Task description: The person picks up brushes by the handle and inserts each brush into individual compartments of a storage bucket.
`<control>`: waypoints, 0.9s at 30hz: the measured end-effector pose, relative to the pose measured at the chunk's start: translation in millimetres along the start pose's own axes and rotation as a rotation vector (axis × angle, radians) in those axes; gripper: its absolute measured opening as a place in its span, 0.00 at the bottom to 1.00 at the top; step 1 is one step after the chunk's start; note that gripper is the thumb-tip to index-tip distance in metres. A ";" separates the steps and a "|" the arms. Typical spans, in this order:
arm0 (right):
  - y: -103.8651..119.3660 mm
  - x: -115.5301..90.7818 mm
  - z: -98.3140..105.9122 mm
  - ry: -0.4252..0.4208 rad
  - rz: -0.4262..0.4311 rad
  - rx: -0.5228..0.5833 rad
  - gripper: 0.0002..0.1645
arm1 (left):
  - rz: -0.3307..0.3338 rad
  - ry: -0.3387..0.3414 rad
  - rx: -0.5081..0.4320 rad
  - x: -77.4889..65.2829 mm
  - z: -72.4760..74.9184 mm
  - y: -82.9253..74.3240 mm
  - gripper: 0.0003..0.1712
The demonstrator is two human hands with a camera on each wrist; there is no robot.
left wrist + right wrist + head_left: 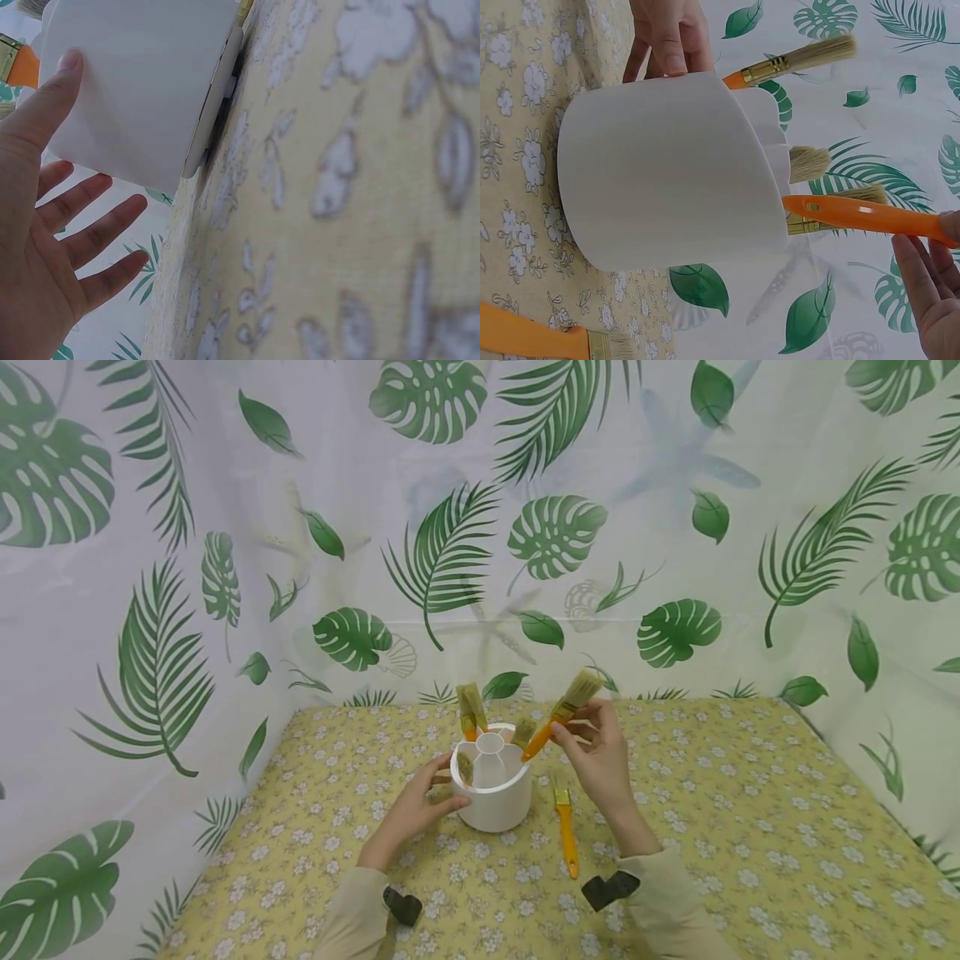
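A white round holder with inner compartments stands on the flowered cloth. Three orange-handled brushes stand in it, bristles up. My left hand rests against its left side; in the left wrist view the thumb presses the holder's wall while the other fingers are spread straight. My right hand pinches another orange-handled brush by its handle, tilted, bristles up and to the right. In the right wrist view that handle has its tip at the holder's open rim.
One more orange-handled brush lies flat on the yellow flowered cloth just right of the holder; it shows again as the brush at the bottom of the right wrist view. Leaf-print curtains wall the table at the back and both sides.
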State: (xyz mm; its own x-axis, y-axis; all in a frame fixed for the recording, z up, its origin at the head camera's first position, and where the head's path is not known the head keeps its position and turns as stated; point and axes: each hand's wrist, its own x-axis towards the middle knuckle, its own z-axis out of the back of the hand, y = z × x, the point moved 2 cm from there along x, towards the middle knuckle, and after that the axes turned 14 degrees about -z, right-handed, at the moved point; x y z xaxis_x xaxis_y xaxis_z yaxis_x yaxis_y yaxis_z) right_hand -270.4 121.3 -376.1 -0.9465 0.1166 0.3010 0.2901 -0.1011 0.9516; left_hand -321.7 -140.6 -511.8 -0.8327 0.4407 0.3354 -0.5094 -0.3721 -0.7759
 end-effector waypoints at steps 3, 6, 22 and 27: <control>-1.0 -0.2 -1.0 0.010 -0.003 -0.014 0.20 | -0.005 0.003 0.001 -0.2 0.0 -0.2 0.46; -2.5 -0.1 -2.1 0.022 0.004 -0.026 0.20 | 0.000 0.005 -0.006 -0.6 0.0 -0.2 0.46; -11.9 0.1 -7.7 0.096 0.044 -0.049 0.18 | 0.004 -0.004 -0.026 -0.4 -0.1 -3.2 0.46; -12.6 -0.4 -9.3 0.096 0.035 -0.066 0.18 | -0.006 0.021 -0.055 -2.8 5.6 -28.5 0.45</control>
State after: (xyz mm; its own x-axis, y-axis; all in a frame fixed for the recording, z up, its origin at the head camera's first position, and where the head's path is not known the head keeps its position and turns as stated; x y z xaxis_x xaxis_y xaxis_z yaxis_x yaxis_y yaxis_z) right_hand -274.9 113.3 -388.7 -0.9461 0.0171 0.3235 0.3161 -0.1688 0.9336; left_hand -306.1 -135.7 -487.6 -0.8244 0.4600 0.3297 -0.5015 -0.3239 -0.8022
